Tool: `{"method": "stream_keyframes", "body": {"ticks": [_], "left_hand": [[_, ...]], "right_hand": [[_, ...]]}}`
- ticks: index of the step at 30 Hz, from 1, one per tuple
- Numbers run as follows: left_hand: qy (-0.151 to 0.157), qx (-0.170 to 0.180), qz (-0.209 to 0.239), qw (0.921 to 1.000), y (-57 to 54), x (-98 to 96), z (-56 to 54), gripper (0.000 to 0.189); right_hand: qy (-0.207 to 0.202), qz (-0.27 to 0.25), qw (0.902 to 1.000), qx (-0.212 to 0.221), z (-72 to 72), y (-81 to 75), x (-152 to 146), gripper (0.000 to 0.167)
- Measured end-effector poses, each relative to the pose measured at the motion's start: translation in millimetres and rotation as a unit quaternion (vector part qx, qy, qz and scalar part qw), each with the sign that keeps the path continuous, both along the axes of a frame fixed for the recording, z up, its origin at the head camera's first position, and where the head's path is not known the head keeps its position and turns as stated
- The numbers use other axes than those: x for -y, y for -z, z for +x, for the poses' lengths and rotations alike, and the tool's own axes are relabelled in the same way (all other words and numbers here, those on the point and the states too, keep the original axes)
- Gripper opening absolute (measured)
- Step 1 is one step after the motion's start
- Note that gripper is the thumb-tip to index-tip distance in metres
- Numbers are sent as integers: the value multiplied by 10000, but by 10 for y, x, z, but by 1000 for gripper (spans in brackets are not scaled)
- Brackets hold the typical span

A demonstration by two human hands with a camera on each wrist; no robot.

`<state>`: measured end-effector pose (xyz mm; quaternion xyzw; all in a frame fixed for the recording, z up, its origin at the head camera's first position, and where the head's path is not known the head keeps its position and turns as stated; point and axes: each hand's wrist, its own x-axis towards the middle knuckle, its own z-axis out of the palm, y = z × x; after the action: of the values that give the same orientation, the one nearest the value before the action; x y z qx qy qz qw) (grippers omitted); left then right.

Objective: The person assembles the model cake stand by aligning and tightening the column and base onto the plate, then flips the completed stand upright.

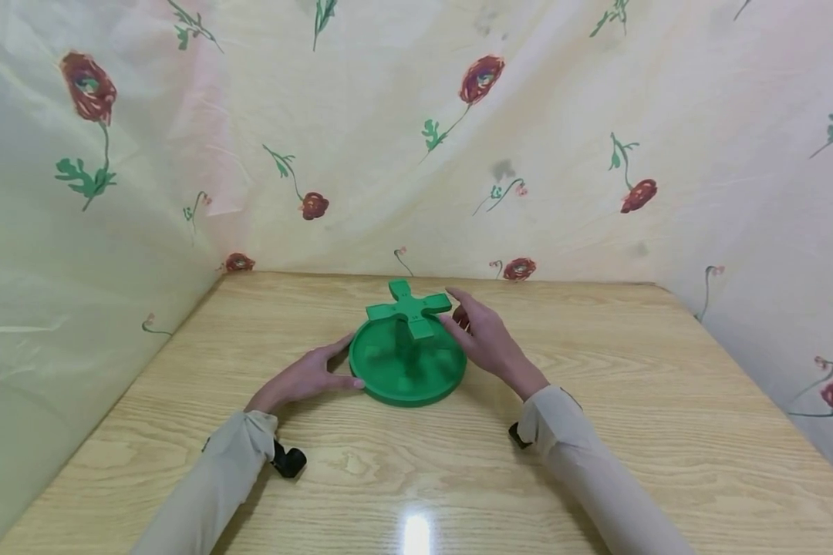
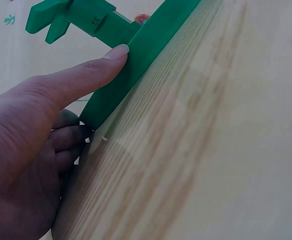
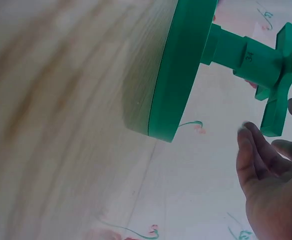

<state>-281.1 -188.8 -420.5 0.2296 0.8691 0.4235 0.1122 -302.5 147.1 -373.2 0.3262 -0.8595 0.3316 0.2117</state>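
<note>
A green round base (image 1: 406,391) with a raised rim lies on the table. From its middle rises a green post (image 3: 260,60) marked with small numerals. The post bears a flat four-armed green cross (image 1: 411,308). My left hand (image 1: 312,375) holds the base's left edge, its thumb (image 2: 93,72) against the rim and the other fingers curled at the far side, partly hidden. My right hand (image 1: 484,333) is at the cross's right arm, thumb and forefinger spread on either side of its end. In the right wrist view the other fingers (image 3: 258,155) are bent loosely, apart from the cross.
The parts stand on a light wood-grain table (image 1: 361,478), towards its back edge. A pale sheet with printed red flowers (image 1: 389,139) hangs behind and along both sides. A black wrist camera (image 1: 289,461) sits under the left sleeve.
</note>
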Motion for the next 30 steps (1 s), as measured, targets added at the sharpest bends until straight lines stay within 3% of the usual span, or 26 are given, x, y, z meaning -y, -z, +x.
{"method": "stream_keyframes", "body": {"ticks": [3,7,16,30], "left_hand": [[8,22,17,10000,4,-9,3,103],[39,-20,35,10000,5,-18,1,104],[21,-59,38,10000,-11,-25,3,103],[-64,-51,-101,9999,6,-11,0,102]], "right_hand": [[-59,7,9994,340,-31,11,-8,48],[-25,1,9988,480,-43,16,-17,45],[125,-81,9993,351,-13,8,-41,36],[32,-321,9991,266,100,29,-56,26]]}}
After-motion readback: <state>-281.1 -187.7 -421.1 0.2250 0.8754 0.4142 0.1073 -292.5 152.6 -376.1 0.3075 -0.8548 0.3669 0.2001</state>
